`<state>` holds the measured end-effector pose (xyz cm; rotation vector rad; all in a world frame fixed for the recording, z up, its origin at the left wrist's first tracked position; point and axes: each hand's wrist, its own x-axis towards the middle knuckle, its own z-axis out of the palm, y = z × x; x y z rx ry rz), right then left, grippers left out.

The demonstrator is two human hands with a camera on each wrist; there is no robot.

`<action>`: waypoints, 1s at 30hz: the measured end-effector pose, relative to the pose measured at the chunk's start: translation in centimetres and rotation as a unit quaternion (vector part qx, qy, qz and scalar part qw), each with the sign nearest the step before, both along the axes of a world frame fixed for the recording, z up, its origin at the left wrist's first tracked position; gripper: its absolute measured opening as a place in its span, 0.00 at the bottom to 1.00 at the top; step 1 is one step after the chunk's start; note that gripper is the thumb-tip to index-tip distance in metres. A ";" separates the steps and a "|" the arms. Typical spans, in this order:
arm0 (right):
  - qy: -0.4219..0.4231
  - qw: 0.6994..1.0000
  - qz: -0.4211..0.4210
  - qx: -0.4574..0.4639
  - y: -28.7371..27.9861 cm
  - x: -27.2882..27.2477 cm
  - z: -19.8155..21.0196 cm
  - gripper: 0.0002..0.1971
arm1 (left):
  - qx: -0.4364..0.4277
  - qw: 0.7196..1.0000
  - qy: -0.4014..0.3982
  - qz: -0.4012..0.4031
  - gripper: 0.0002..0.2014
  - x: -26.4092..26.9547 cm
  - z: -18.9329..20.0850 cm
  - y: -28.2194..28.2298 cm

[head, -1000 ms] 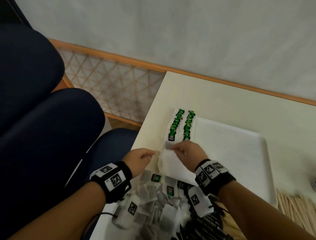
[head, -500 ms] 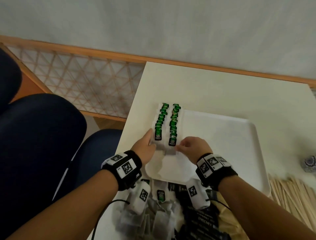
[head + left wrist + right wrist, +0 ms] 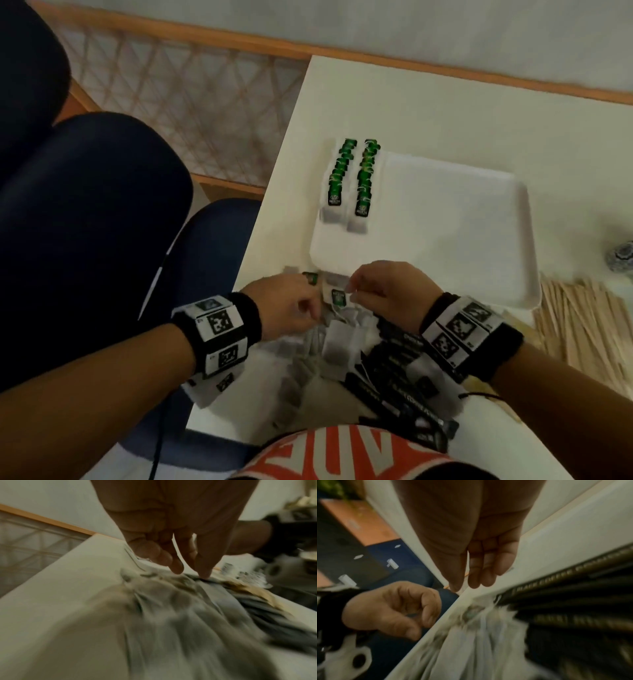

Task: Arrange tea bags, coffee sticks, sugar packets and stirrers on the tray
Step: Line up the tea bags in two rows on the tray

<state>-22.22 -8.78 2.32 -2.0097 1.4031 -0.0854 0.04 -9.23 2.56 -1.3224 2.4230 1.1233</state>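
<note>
Two rows of green-tagged tea bags (image 3: 349, 181) lie along the left edge of the white tray (image 3: 479, 222). Both hands work over the loose pile of tea bags (image 3: 329, 346) just near of it. The left hand (image 3: 291, 308) curls its fingers; whether it grips anything is unclear. The right hand (image 3: 387, 291) pinches a tea bag tag (image 3: 338, 296).

You were seated in what looked like an office or meeting room: a plain cream table (image 3: 428, 113) filled the frame's right side, dark blue upholstered chairs (image 3: 85, 192) stood at left, and a wood-framed lattice panel (image 3: 191, 92) ran beneath a bare white wall (image 3: 376, 20) across the top.
</note>
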 end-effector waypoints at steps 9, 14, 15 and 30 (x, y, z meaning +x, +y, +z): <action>0.083 0.996 -0.035 -0.006 5.6 1.9 -0.7 0.28 | -0.051 0.978 -0.108 -0.169 0.38 2.1 -2.2 8.0; 0.138 0.988 -0.071 0.022 7.1 2.2 -1.6 0.43 | -0.077 0.982 -0.112 -0.132 0.44 2.4 -3.5 8.9; 0.145 0.986 -0.075 0.026 7.3 2.4 -1.8 0.44 | -0.073 0.984 -0.106 -0.123 0.41 2.2 -3.6 8.9; 0.123 0.983 -0.130 0.045 6.8 3.5 -2.7 0.22 | -0.009 0.991 0.081 0.105 0.12 2.1 -3.6 5.5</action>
